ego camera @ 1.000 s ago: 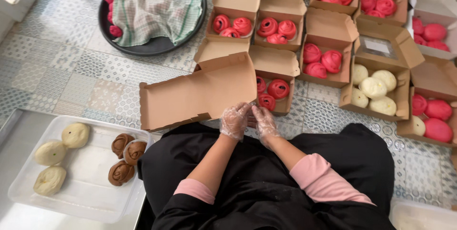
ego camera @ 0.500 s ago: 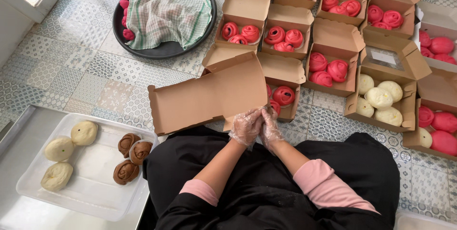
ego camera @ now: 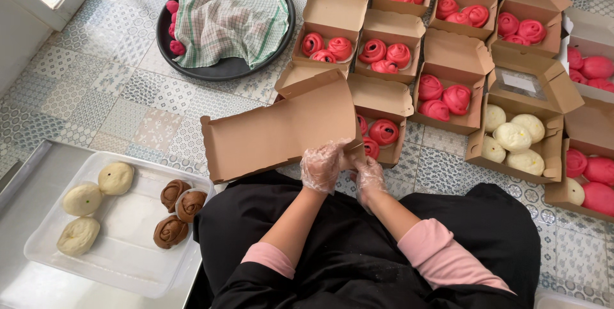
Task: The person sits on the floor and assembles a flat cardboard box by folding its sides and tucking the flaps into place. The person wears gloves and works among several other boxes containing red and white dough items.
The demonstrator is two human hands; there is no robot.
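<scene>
Both hands, in thin clear plastic gloves, meet at the near right corner of an open brown cardboard box (ego camera: 281, 130) held tilted above the patterned tile floor (ego camera: 109, 91). The left hand (ego camera: 322, 165) closes its fingers on that corner (grip partly hidden), and the right hand (ego camera: 369, 173) pinches the edge just beside it. Behind the box sits a round black tray (ego camera: 211, 69) under a green checked cloth (ego camera: 230, 15); left of it, a clear plastic tray (ego camera: 121, 245) of pale and brown buns.

Soft, bright daylight fills the sharp picture, shadows beside the boxes (ego camera: 390, 47) are faint, the tray (ego camera: 121, 264) shines a little, and the floor (ego camera: 115, 98) tiles bend near the edges.
</scene>
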